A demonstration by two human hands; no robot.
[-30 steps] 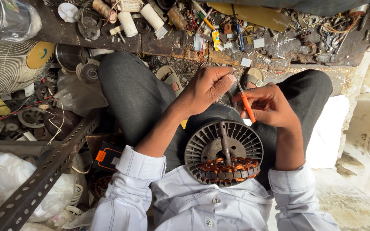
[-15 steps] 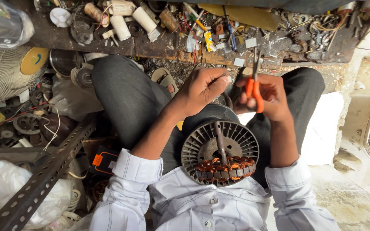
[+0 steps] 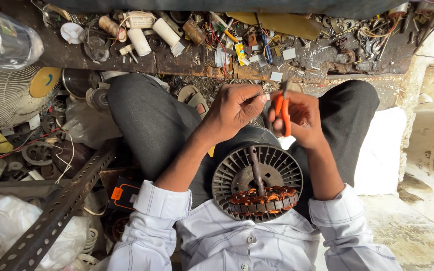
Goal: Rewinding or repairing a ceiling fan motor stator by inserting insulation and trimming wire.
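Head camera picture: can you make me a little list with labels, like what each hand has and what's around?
Left hand: pinches something small and pale, too tiny to tell what
Right hand: grips an orange-handled cutter, tip pointing up
Hands: close together, above the lap
Fan motor: round grey slotted housing on the lap, shaft sticking up
Copper windings: at the motor's near edge
Workbench: dark, scattered with small parts and white tubes
Fan guard: far left
Metal angle bar: lower left

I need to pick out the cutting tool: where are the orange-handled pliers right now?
In the head view, the orange-handled pliers are gripped in the right hand, centre frame, just above the motor stator on the lap, beside the left hand.
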